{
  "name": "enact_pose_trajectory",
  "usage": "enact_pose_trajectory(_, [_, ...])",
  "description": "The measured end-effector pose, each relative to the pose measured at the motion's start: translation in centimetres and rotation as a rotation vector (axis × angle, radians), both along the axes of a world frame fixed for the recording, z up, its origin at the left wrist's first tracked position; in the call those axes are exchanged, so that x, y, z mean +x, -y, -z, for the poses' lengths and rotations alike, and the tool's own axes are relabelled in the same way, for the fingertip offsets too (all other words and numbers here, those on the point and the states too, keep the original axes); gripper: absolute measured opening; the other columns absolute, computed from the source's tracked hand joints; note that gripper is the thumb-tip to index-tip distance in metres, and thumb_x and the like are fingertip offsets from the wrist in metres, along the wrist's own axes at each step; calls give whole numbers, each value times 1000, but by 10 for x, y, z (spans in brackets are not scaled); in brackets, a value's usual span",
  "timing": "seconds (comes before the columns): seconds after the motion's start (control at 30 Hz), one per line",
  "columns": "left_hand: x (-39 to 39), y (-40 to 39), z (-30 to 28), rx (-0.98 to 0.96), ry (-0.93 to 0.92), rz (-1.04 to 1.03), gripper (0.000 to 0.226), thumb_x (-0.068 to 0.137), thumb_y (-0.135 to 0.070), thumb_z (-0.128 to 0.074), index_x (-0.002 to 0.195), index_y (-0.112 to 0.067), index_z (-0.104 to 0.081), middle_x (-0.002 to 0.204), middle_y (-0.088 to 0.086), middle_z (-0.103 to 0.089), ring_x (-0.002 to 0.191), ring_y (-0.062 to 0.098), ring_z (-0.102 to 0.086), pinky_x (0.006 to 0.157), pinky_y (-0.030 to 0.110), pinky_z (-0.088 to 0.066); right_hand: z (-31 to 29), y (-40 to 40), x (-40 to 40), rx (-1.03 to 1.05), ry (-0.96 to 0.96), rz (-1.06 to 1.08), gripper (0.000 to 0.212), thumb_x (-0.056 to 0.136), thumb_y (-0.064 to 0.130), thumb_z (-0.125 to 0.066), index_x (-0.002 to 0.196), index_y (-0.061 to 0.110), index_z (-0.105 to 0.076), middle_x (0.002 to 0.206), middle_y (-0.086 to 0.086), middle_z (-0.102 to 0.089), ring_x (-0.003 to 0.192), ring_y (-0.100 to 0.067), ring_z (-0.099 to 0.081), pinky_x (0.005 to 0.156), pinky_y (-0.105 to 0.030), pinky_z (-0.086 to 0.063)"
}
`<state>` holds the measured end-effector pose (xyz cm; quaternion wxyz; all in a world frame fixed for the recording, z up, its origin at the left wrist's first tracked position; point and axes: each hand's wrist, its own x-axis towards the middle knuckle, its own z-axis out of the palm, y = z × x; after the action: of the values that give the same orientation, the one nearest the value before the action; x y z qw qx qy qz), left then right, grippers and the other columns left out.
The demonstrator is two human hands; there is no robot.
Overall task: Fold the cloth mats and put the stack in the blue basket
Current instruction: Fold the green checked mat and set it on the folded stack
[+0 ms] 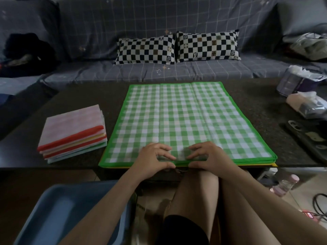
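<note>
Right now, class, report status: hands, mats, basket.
Left hand and right hand pinching green mat near edge. Folded stack beside it. Basket empty. Nothing blocking.

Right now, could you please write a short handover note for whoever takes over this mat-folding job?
Left hand and right hand: both pinch the near edge of the unfolded green checked cloth mat, which tops a flat pile on the dark table.
Done: a stack of folded mats sits to its left.
Left: fold the pile, then move the stack into the blue plastic basket on the floor.
</note>
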<state>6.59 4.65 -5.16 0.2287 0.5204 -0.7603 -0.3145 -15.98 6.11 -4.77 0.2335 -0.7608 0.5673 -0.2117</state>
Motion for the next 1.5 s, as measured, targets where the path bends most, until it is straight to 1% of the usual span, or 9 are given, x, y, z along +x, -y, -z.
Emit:
enact_pose_trajectory(0.23, [0,1,1,-2,0,5,18,69,-40,-81,85,-36,-76,110,-29,-56,112,-4,-45,106,40,-34,3,1,3,-15,60,56,9,74,32,-76,83,30,-76,116,16,-63,104,4,-43,79,-7,-30])
enact_pose_trajectory(0.4, [-3,5,-7,39,-13,15,1,77,-35,-76,77,-34,-76,107,-23,-59,109,-2,-49,93,27,-41,-3,3,6,-1,71,73,6,79,28,-73,83,27,-77,113,15,-65,98,5,-49,74,-7,-35])
enact_pose_trajectory(0.57, [-10,6,-22,-6,38,25,10,86,-29,-68,82,-23,-76,95,-16,-69,90,-5,-59,80,13,-43,-18,3,8,29,13,128,9,83,34,-67,84,27,-73,86,13,-69,83,-5,-60,71,-23,-46])
enact_pose_trajectory(0.83, [-19,11,-65,-84,103,59,17,88,-30,-66,76,-19,-68,62,-9,-61,56,11,-55,59,24,-47,-61,-1,-9,22,-73,136,15,82,40,-67,75,27,-68,73,13,-67,72,-5,-61,67,-26,-48])
enact_pose_trajectory(0.97, [-17,12,-100,-51,70,157,16,87,-27,-67,78,-15,-70,47,-10,-56,45,4,-50,49,11,-39,-102,-6,-14,-3,-164,86,18,83,43,-65,72,29,-66,59,17,-63,58,1,-57,56,-24,-43])
enact_pose_trajectory(1.1, [-10,25,-128,23,50,248,15,85,-27,-70,73,-17,-68,41,-9,-43,41,8,-36,47,16,-32,-137,-3,-15,24,-240,14,20,83,47,-62,76,28,-64,52,15,-60,53,0,-55,56,-23,-42])
enact_pose_trajectory(1.23, [-15,56,-134,-74,133,168,17,84,-28,-71,75,-13,-69,44,-11,-48,41,3,-39,47,15,-33,-145,32,-8,-71,-359,10,14,85,44,-60,81,31,-62,69,15,-59,69,-2,-54,58,-22,-38])
enact_pose_trajectory(1.33, [-24,85,-124,-186,240,56,17,85,-31,-69,79,-15,-71,62,-10,-62,60,4,-56,59,24,-44,-130,72,-7,-93,-347,45,11,85,39,-63,86,28,-63,83,11,-61,82,-11,-57,69,-28,-44])
enact_pose_trajectory(1.5, [-39,123,-86,-272,345,-95,15,91,-25,-60,81,-15,-63,76,-10,-60,68,4,-52,62,23,-36,-87,129,-4,-64,-346,125,18,87,36,-61,95,21,-66,101,3,-67,95,-18,-60,78,-30,-43])
